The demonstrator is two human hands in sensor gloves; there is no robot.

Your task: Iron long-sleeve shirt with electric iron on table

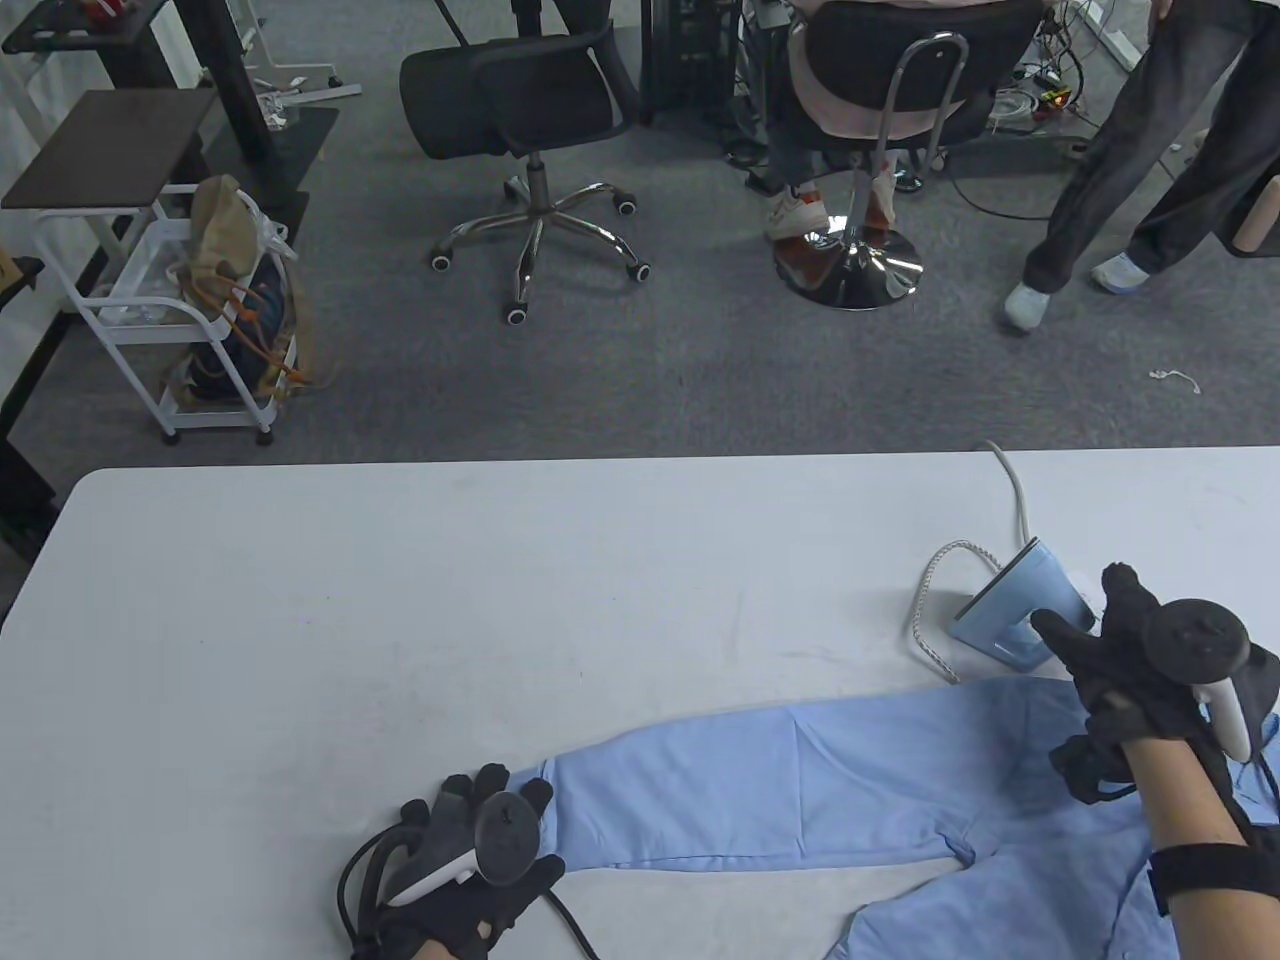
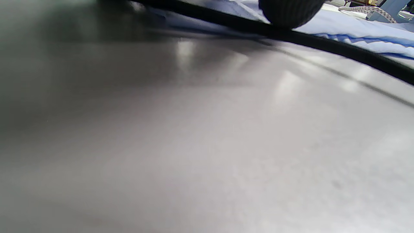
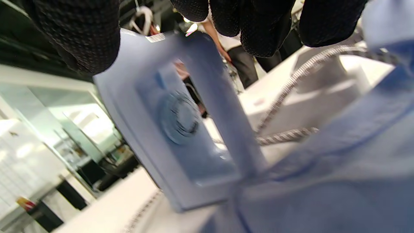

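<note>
a: right hand (image 1: 1130,650) is up by the electric iron (image 1: 1020,615), fingers spread and just reaching its handle. from the right wrist view the fingertips (image 3: 258,29) hang over the top of the handle loop, not wrapped round it yet, so i'd call that hand open, nothing gripped.

b: and the left hand (image 1: 480,850)?

a: flat on the desk (image 1: 400,600) at the cuff end of the sleeve (image 1: 760,800), fingers straight, pinning or just resting (hard to say how much of it lies on cloth). open too.

b: so which step are we in?

a: the pick-up, i'd judge. the long-sleeve shirt (image 1: 1000,800) is laid out along the near edge of the desk, the iron parked upright on its heel just beyond the shirt's shoulder, cord (image 1: 930,610) looping off behind it.

b: what does the next move want?

a: curl the fingers through that handle, lift the iron clear of the cord, tip the soleplate down and land it on the sleeve while the left hand keeps the cuff taut.

b: how does the cloth lie?

a: the sleeve's long axis runs left to right across the table view, cuff pointing left toward the left hand, shoulder to the right under the right forearm. the iron's nose points up, a little away from the person.
</note>
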